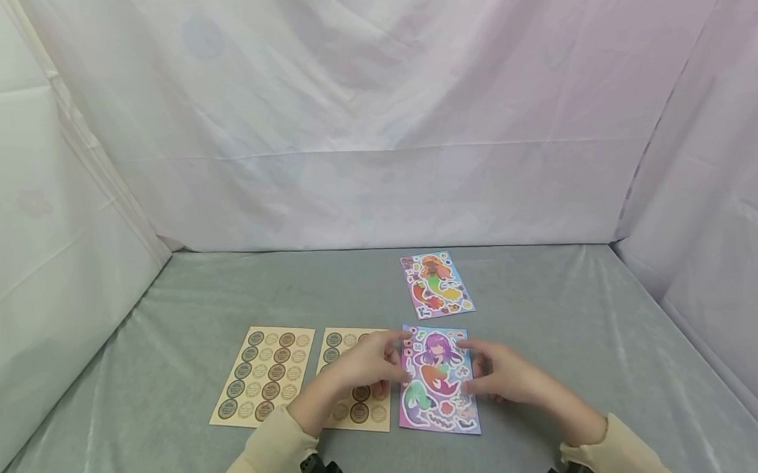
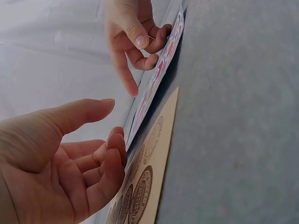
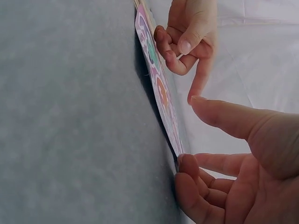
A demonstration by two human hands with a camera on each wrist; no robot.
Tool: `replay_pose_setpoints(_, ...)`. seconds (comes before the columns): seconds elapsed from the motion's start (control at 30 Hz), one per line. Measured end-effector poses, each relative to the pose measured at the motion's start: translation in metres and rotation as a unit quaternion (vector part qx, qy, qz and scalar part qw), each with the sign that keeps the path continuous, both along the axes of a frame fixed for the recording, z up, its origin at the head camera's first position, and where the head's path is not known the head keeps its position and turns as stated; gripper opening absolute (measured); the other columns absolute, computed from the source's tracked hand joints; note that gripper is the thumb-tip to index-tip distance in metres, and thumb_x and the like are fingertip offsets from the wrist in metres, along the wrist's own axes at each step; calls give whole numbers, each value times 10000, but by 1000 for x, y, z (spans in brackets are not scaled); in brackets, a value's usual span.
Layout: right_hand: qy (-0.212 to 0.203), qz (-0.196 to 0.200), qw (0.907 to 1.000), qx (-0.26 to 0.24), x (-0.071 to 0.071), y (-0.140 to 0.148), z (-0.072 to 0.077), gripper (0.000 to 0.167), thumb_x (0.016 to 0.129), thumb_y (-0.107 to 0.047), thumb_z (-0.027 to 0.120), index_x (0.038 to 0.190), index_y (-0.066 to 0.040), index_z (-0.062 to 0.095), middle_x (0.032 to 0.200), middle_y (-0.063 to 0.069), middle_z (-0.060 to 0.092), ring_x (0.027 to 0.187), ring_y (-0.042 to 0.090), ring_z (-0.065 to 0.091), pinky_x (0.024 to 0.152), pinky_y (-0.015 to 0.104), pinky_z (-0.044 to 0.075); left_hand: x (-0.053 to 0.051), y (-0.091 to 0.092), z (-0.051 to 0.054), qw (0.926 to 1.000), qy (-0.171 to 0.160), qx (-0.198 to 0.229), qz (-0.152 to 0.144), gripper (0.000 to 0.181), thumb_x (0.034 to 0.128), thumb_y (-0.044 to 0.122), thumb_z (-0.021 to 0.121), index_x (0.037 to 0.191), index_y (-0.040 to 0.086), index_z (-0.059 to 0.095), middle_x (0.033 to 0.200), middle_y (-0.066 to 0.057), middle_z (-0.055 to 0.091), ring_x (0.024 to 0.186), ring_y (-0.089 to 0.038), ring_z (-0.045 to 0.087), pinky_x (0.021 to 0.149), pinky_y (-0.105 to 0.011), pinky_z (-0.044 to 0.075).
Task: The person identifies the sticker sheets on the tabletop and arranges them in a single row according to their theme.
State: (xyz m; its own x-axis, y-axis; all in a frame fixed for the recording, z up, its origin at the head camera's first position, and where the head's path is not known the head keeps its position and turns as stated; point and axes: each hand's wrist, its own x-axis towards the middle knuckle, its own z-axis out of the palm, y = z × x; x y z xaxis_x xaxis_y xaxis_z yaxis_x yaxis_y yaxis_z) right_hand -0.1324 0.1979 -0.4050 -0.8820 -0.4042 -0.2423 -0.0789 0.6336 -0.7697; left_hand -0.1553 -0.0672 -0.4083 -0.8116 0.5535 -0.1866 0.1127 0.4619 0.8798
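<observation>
A purple-haired mermaid sticker sheet [image 1: 437, 381] lies in front of me between my two hands. My left hand [image 1: 370, 360] is at its left edge, above a beige sheet of round stickers [image 1: 359, 413]. In the left wrist view that thumb stands apart from the loosely bent fingers, and nothing is pinched. My right hand [image 1: 507, 372] is at the right edge of the mermaid sheet. The right wrist view shows its bent fingertips [image 3: 189, 164] against the sheet's edge, the thumb raised away. A narrow dark gap shows beneath that edge.
Behind the mermaid sheet lies another mermaid sticker sheet [image 1: 437, 285] with orange hair. A second beige sheet of round stickers [image 1: 261, 374] is at the left. Grey cloth [image 1: 278, 286] covers the table, and pale curtains [image 1: 372, 121] enclose its back and sides.
</observation>
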Motion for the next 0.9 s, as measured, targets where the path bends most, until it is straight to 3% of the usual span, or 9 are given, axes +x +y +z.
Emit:
replay_pose_setpoints(0.23,164,-8,9998,-146,1,0,6,686,813,-199,766,1380,26,452,851,48,536,616,195,522,488,296,461,-3,1,1,9994,260,203,69,689,794,46,742,1413,15,441,727,-39,594,557,-156,546,491,-256,461)
replay_pose_setpoints(0.53,406,-236,9984,-307,-2,4,11,621,860,-223,721,1379,0,464,958,67,582,678,197,565,517,318,501,-4,-2,6,9977,298,573,226,617,832,58,715,1395,19,468,825,-55,608,618,-223,598,530,-356,534)
replay_pose_setpoints(0.7,581,-555,9964,-255,-4,3,15,567,881,-208,699,1368,-13,482,995,71,597,734,196,570,575,318,506,-8,-3,8,9959,563,673,223,582,849,69,690,1383,-9,471,826,-39,607,657,-251,620,525,-296,507)
replay_pose_setpoints(0.9,554,-879,9942,-268,-9,3,18,522,894,-198,684,1357,-41,502,1016,81,599,772,219,582,617,337,521,-10,-2,13,9951,663,669,296,554,857,87,679,1373,9,493,847,-19,613,666,-159,573,539,-239,471)
